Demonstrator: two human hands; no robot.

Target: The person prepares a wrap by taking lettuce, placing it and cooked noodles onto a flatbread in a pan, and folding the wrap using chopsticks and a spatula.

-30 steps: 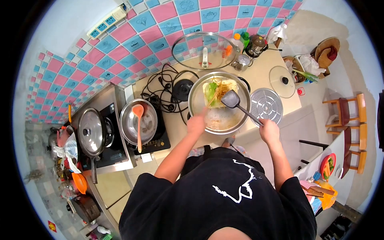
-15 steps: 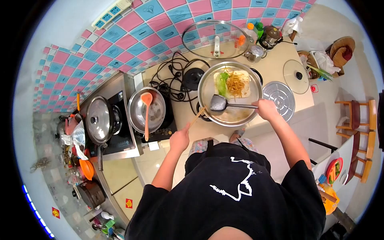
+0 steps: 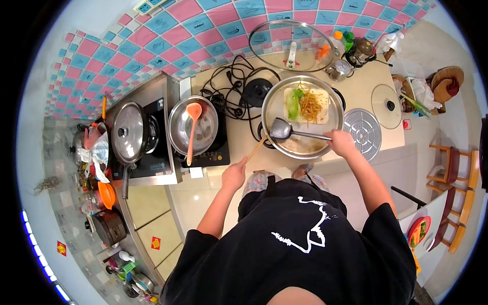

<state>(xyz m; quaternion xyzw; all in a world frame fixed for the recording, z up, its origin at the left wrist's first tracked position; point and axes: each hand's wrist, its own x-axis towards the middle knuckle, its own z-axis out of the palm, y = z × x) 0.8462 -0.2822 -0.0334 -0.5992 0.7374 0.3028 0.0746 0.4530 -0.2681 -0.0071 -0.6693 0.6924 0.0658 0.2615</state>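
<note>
In the head view a wide steel pan (image 3: 330, 83) stands on the counter. In it lies a pale flat pancake (image 3: 324, 94) topped with green lettuce (image 3: 293, 105) and brown shredded strips (image 3: 313, 108). My right hand (image 3: 342, 142) is closed around the handle of a spatula (image 3: 310, 135); its dark blade rests inside the pan's left side, below the pancake. My left hand (image 3: 234, 176) is closed on wooden chopsticks (image 3: 256, 149), whose tips reach the pan's lower-left rim. Whether the tips touch the rim I cannot tell.
Left of the pan, a wok (image 3: 178, 134) holds an orange ladle (image 3: 191, 134); a lidded frying pan (image 3: 129, 132) sits further left. Black cables (image 3: 223, 84) lie behind. A glass lid (image 3: 292, 43) stands at the wall. To the right are a perforated steamer plate (image 3: 362, 134) and another lid (image 3: 386, 107).
The whole view has shifted, moving the counter to the right in frame. Relative to the pan, the spatula blade has moved slightly left. Both hands keep their holds.
</note>
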